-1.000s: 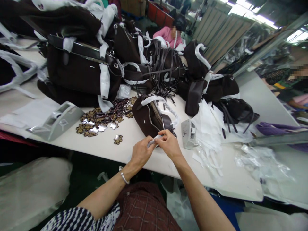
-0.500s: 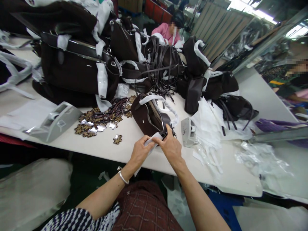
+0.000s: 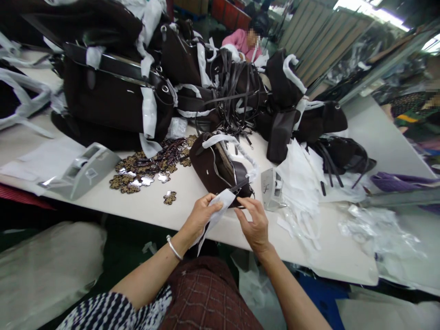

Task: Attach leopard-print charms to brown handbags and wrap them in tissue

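Note:
A small dark brown handbag [image 3: 205, 170] lies tilted near the table's front edge, its zip open and its handle [image 3: 237, 145] wrapped in white. My left hand [image 3: 202, 213] pinches a strip of white tissue paper [image 3: 222, 200] along a dark strap [image 3: 239, 184] at the bag's near end. The strap's lower part hangs behind the paper and is partly hidden. Just right of the paper, my right hand [image 3: 255, 222] has its fingers apart, with the fingertips close to the bag's lower edge; whether they touch it is unclear.
Several flower-shaped leopard-print charms [image 3: 130, 178] lie left of the bag. Tape dispensers [image 3: 82, 172] stand on both sides. Larger dark bags [image 3: 113, 96] and a heap of black straps [image 3: 237, 91] fill the back. White tissue sheets [image 3: 300, 178] lie right. A person in pink [image 3: 237, 41] sits beyond.
My right hand has come off the strap and moved slightly down and right, its fingers spreading. More of the white paper now shows, turned over the strap in my left hand.

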Demonstrator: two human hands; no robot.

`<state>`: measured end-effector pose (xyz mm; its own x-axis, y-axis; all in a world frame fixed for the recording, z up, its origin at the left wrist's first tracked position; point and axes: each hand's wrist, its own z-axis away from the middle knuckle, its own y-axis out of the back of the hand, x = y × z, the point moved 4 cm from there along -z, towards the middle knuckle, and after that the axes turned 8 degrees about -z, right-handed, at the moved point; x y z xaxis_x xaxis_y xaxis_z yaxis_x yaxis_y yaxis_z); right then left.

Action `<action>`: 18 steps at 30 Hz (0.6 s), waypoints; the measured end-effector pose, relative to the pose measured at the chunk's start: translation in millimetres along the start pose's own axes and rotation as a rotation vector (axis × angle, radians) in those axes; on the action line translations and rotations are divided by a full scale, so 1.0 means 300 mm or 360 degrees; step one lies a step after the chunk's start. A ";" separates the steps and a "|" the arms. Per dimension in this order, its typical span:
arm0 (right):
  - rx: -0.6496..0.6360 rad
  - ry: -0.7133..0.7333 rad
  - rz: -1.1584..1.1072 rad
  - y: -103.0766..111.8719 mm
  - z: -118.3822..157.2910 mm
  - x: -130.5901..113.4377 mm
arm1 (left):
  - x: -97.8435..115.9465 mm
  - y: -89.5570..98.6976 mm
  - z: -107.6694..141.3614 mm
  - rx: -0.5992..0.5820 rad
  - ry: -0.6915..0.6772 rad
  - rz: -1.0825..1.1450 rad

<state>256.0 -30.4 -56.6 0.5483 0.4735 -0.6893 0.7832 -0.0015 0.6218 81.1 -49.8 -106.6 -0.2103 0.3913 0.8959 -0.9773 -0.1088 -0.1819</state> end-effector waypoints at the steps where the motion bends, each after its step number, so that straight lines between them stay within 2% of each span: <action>1: -0.0191 0.0206 0.0129 0.000 -0.039 -0.033 | 0.011 0.000 0.003 0.0018 -0.0064 -0.0117; 4: -0.0758 0.0609 0.0452 -0.031 -0.152 -0.100 | 0.052 -0.002 0.013 0.0096 -0.0277 -0.0527; 6: -0.0972 0.0713 0.0583 -0.053 -0.211 -0.116 | 0.072 -0.004 0.021 0.0148 -0.0331 -0.0737; 8: -0.1015 0.0708 0.0645 -0.055 -0.250 -0.124 | 0.082 -0.002 0.027 0.0206 -0.0317 -0.0871; 10: -0.0912 0.0607 0.0617 -0.029 -0.265 -0.132 | 0.086 0.004 0.030 0.0243 -0.0300 -0.0922; 13: -0.0530 0.0232 0.0351 0.046 -0.237 -0.121 | 0.074 0.017 0.024 0.0226 -0.0253 -0.0803; 15: -0.0304 -0.0265 0.0023 0.073 -0.178 -0.065 | 0.049 0.021 0.014 0.0162 -0.0148 -0.0588; 16: -0.0259 -0.0569 -0.0186 0.064 -0.137 -0.024 | 0.034 0.020 0.008 0.0123 -0.0082 -0.0448; 18: -0.0307 -0.1133 -0.0651 0.000 -0.050 0.052 | 0.006 0.014 -0.002 0.0046 0.0028 -0.0167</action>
<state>260.1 -9.8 -61.6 0.3373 -0.2646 -0.9034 0.9318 0.2306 0.2804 76.8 -49.1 -106.1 -0.1074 0.4180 0.9021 -0.9928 -0.0927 -0.0752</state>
